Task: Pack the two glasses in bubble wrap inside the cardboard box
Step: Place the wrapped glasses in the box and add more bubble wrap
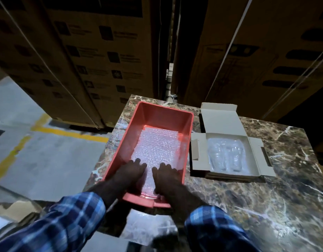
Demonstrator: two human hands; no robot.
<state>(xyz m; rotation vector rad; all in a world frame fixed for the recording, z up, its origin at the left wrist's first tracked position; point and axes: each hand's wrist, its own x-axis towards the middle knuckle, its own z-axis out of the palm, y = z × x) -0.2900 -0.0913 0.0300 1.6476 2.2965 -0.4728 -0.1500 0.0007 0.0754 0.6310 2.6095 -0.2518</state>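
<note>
A dark marbled surface (266, 197) stands before stacked cartons (102, 51), beside a grey floor (39, 151) with yellow lines. Both hands, left (129, 174) and right (166, 176), lie flat-fingered on bubble wrap (157, 144) in a red tray (164, 115). The wrapped glasses (227, 153) sit in the open cardboard box (222, 120) just right of it.

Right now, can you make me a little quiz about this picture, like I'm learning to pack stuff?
1. True or false: both hands are inside the red tray.
2. What lies in the open cardboard box? A) loose bare glasses B) a bubble-wrapped bundle C) nothing
3. Fill in: the box sits to the ____ of the tray, as the person sees it.

Key:
1. True: the left hand and right hand rest on the bubble wrap sheet in it.
2. B: the wrapped bundle.
3. Right.
</note>
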